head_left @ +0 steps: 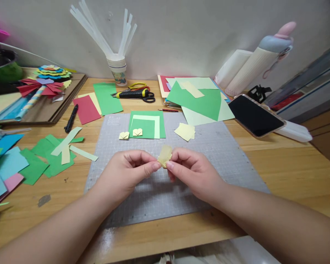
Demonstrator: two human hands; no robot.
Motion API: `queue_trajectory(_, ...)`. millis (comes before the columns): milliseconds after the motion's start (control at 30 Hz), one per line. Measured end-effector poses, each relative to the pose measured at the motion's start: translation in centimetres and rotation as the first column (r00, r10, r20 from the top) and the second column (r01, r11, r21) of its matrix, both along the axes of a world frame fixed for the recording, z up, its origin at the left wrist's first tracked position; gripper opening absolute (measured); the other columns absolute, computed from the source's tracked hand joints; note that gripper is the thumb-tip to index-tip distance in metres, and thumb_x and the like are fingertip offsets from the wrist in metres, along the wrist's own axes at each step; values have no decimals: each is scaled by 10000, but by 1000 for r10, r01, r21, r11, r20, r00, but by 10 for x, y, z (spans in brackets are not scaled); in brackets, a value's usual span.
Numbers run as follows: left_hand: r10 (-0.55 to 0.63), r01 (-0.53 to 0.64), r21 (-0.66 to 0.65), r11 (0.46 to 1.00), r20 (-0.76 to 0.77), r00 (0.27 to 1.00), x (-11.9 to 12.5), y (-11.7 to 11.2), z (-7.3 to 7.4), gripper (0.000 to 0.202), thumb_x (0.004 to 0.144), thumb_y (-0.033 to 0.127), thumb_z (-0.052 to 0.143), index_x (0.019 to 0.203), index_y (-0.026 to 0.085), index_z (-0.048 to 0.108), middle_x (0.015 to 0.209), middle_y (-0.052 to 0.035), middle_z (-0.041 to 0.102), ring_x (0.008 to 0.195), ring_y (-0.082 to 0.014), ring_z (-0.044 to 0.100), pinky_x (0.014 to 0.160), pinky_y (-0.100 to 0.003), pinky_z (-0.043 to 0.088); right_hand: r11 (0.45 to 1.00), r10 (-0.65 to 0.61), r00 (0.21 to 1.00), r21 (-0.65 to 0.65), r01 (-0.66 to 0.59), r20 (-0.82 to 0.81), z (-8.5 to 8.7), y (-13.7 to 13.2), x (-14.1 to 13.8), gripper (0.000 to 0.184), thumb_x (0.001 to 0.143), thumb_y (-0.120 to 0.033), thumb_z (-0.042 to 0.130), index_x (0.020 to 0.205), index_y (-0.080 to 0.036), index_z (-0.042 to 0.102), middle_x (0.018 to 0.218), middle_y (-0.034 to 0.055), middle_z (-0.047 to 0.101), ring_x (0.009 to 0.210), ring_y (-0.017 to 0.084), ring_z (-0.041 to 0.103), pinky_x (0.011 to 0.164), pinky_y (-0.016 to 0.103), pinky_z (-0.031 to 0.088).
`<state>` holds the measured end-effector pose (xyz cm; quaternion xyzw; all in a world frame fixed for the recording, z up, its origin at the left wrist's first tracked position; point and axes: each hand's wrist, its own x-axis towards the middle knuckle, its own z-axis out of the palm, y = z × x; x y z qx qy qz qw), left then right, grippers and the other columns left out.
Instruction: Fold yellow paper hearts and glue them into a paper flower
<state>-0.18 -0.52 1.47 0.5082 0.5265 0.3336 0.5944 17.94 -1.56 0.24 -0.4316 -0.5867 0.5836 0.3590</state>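
Between my two hands, above the grey cutting mat (151, 198), is a small piece of pale yellow folded paper (165, 154). My left hand (129, 170) pinches its lower left corner between thumb and forefinger. On the other side, my right hand (194, 170) grips it the same way, with the thumb in front. The fingers partly hide its lower edge. Beyond the hands lie two small folded yellow paper hearts (138, 132), one of them on stacked green paper squares (147, 114). Several loose pale yellow paper squares (184, 131) rest at the mat's right.
Green paper scraps (55, 161) spread over the wooden table at left, near a black pen (71, 118). Scissors and a cutter (132, 94) lie behind the mat, beside paper cups (117, 71) holding straws. At right are a phone (257, 115) and a tall bottle (260, 60).
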Motion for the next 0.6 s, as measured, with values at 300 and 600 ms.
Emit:
queue_trajectory(300,-27,31,61,998,-57,998,0,-1,3,163,683,330,721,602,198,671,566,23,627,526,-115,506,530,-227,411,1000,-14,999,-1,14,46,1,0,0,246,849,-303,557,644,-198,473,591,-33,482,571,108,416,543,255,333)
queue_trajectory(600,5,10,117,993,-123,992,2,-5,0,210,704,330,699,593,180,602,594,17,617,559,-114,521,522,-213,407,997,56,998,-47,-58,-32,0,-1,-1,237,876,-321,542,685,-192,488,642,-23,510,589,106,452,566,257,361)
